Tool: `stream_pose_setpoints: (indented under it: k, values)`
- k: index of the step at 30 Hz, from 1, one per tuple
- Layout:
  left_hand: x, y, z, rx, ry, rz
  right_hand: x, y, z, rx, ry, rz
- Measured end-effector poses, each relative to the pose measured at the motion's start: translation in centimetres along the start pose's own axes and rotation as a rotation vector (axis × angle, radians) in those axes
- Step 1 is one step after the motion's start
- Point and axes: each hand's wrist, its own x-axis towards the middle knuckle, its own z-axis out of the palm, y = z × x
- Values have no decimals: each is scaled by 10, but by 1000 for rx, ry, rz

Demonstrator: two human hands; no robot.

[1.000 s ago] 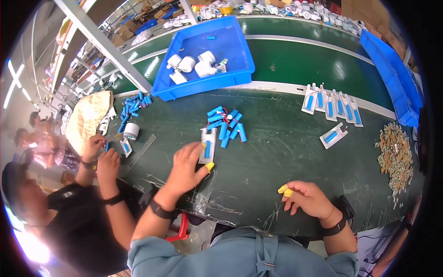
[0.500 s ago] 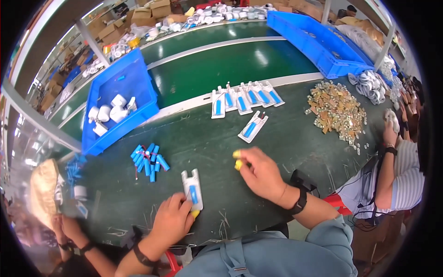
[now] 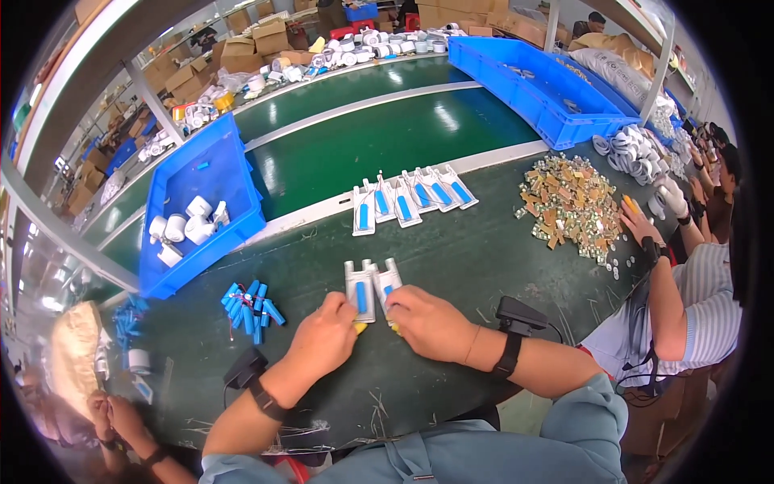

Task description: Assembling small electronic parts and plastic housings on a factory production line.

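My left hand (image 3: 324,337) is closed on the lower left edge of a white plastic casing (image 3: 359,278) with a blue battery inside. My right hand (image 3: 435,324) grips a second white casing (image 3: 387,275), also with a blue battery, partly hidden by my fingers. Side by side and nearly touching, the two casings point away from me over the dark green table. Yellow coverings show on my fingertips. Beyond them, several similar casings (image 3: 405,210) with blue batteries lie in a row. Left of my hands is a pile of blue batteries (image 3: 251,306) with thin wires.
A blue bin (image 3: 256,214) with white round parts stands at the left, and another blue bin (image 3: 548,121) at the far right. Small circuit boards (image 3: 568,206) form a heap on the right. Co-workers' hands (image 3: 645,226) are at the right edge, others at lower left.
My right hand has taken the single casing that lay before the row and brought it nearer, beside the other. My left hand has moved right and away from me with its casing.
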Motion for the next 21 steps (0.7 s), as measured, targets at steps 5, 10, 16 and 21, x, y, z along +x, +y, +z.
stream_pose_setpoints:
  k: [5, 10, 16, 21]
  values:
    - [-5, -58, -22, 161, 52, -140, 55, 7, 40, 103, 33, -168]
    - [13, -84, -40, 450, 205, 11, 125, 17, 64, -296, 114, -201]
    - [-52, -74, -71, 323, 384, -356, 109, -15, 55, -18, 150, -104]
    - [-111, -77, -48, 211, 350, -389, 116, -42, 72, 39, 11, -396]
